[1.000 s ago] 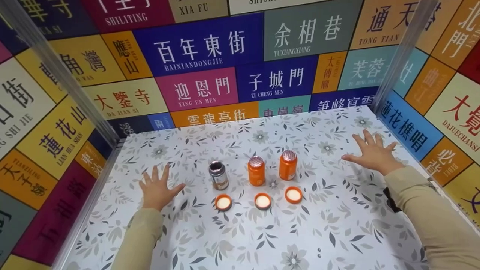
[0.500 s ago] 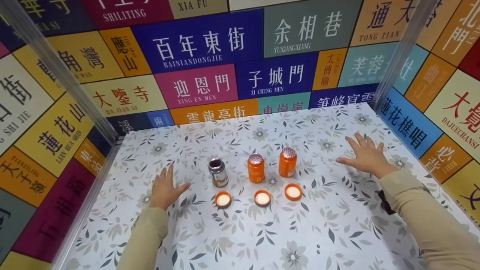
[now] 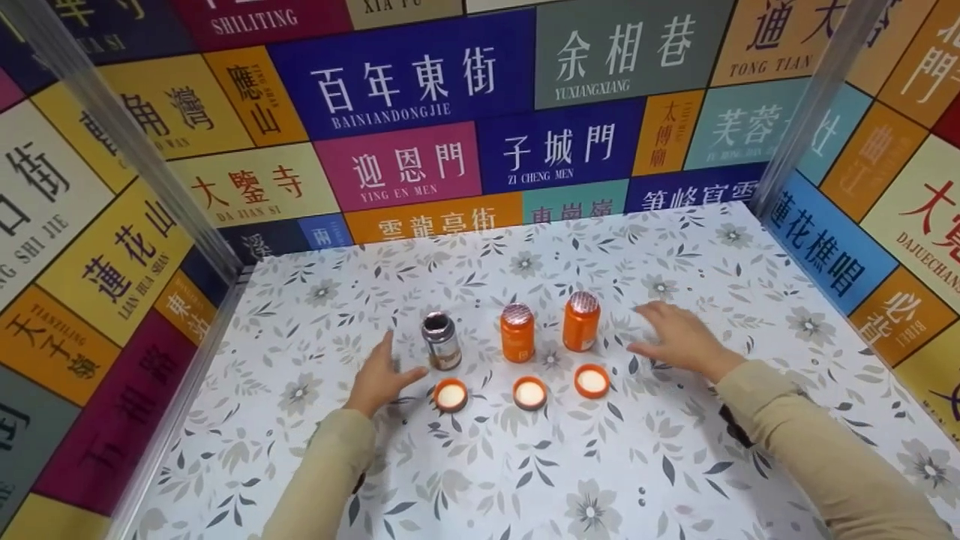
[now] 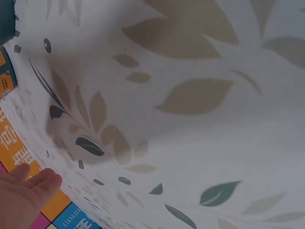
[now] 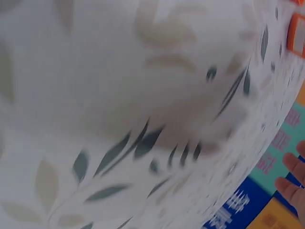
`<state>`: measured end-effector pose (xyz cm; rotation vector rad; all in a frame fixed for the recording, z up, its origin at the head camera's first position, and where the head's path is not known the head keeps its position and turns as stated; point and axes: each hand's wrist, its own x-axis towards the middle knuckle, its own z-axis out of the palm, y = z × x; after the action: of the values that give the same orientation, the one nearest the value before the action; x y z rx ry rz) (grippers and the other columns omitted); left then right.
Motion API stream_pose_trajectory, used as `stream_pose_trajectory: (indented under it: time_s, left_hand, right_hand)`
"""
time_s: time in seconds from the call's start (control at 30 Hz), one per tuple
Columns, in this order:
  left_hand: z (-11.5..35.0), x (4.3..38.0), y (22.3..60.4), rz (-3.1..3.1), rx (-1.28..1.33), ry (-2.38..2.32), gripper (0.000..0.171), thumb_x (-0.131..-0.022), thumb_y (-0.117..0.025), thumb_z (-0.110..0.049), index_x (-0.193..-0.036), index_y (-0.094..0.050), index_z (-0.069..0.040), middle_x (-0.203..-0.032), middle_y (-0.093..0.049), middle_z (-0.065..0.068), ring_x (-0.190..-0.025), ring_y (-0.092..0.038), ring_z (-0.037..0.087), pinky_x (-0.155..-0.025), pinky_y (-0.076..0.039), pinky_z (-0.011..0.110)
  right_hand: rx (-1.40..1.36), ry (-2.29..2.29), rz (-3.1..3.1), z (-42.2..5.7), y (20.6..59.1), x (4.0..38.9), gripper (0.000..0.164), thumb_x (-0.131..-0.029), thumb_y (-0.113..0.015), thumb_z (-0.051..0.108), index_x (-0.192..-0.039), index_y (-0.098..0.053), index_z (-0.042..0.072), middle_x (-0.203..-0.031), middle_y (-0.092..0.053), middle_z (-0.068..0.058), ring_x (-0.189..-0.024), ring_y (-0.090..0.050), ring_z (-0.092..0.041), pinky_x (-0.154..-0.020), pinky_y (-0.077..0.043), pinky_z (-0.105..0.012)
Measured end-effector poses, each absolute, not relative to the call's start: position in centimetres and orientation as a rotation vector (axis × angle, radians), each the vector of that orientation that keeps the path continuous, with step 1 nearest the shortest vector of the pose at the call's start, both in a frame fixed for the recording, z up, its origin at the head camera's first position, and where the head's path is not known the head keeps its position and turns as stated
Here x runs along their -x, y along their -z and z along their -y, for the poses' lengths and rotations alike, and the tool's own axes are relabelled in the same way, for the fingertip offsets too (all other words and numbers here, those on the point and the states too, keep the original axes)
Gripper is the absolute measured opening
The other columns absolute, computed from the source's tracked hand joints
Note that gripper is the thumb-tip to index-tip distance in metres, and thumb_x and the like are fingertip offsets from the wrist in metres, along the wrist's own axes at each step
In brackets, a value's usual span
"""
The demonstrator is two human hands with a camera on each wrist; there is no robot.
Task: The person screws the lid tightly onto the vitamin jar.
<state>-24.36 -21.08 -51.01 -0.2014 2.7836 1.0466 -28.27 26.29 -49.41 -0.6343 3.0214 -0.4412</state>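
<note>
My left hand (image 3: pixel 381 379) hovers just left of a silver bottle (image 3: pixel 444 346) with a dark open mouth, thumb and fingers spread and holding nothing. Two orange bottles, a middle one (image 3: pixel 517 339) and a right one (image 3: pixel 580 328), stand upright under shiny foil tops. To the right of these is my right hand (image 3: pixel 684 339), fingers apart, touching no bottle. In front of the bottles lie three orange-rimmed caps, a left one (image 3: pixel 451 394), a middle one (image 3: pixel 530 393) and a right one (image 3: pixel 592 382), pale insides up. Fingertips (image 4: pixel 40 183) show in the left wrist view.
The table (image 3: pixel 592 450) has a white cover printed with grey leaves and flowers. Panels with colourful signs (image 3: pixel 405 82) close it in at the back and both sides. Clear upright strips (image 3: pixel 142 142) mark the corners.
Both hands have moved inward towards the bottles, the left going right and the right going left. Bottles and caps stay in place on the table.
</note>
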Motion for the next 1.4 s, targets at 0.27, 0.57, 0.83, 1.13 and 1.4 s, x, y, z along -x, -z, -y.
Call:
stream_pose_trajectory:
  time_s: [0.27,0.57,0.83,1.13,1.4]
  left_hand:
    - [19.1,24.8,51.4,-2.722,0.173,-1.388,0.098,-0.075,-0.073,-0.036,-0.146,-0.013,-0.003,-0.145,-0.026,0.024,-0.13,-0.032,0.039,-0.107,-0.027,0.046]
    - [17.3,25.3,51.6,-2.693,0.224,-1.593,0.089,-0.073,-0.076,-0.026,-0.142,-0.025,-0.002,-0.131,-0.042,0.023,-0.115,-0.046,0.038,-0.097,-0.038,0.045]
    - [15.7,25.7,51.8,-2.663,0.307,-1.714,0.085,-0.071,-0.076,-0.017,-0.138,-0.028,0.001,-0.127,-0.044,0.024,-0.108,-0.048,0.035,-0.094,-0.039,0.045]
    - [15.2,26.1,51.9,-2.611,0.303,-1.777,0.081,-0.071,-0.075,-0.012,-0.137,-0.028,-0.002,-0.13,-0.043,0.024,-0.116,-0.046,0.036,-0.1,-0.036,0.045]
    - [14.9,26.2,52.6,-2.62,0.289,-1.764,0.08,-0.074,-0.073,-0.009,-0.14,-0.028,-0.003,-0.136,-0.041,0.022,-0.126,-0.038,0.035,-0.107,-0.028,0.045]
  right_hand:
    - [1.106,0.523,-3.021,-20.6,50.5,26.8,0.04,-0.081,-0.066,0.03,-0.111,-0.06,0.003,-0.109,-0.059,-0.012,-0.102,-0.054,-0.028,-0.092,-0.042,-0.045]
    - [1.219,0.625,-2.825,-16.0,51.2,25.4,0.048,-0.081,-0.064,0.028,-0.121,-0.054,0.002,-0.122,-0.054,-0.014,-0.111,-0.05,-0.028,-0.097,-0.039,-0.044]
    - [1.159,0.635,-2.698,-13.0,51.6,24.7,0.059,-0.081,-0.067,0.031,-0.129,-0.047,0.004,-0.129,-0.049,-0.009,-0.116,-0.048,-0.024,-0.099,-0.039,-0.041]
    - [0.973,0.638,-2.612,-11.1,51.8,24.4,0.067,-0.081,-0.064,0.031,-0.136,-0.038,0.002,-0.139,-0.039,-0.013,-0.127,-0.038,-0.027,-0.105,-0.03,-0.043]
    - [0.969,0.566,-2.61,-10.7,52.5,24.6,0.064,-0.081,-0.064,0.031,-0.134,-0.041,0.002,-0.136,-0.042,-0.01,-0.124,-0.04,-0.025,-0.105,-0.032,-0.04]
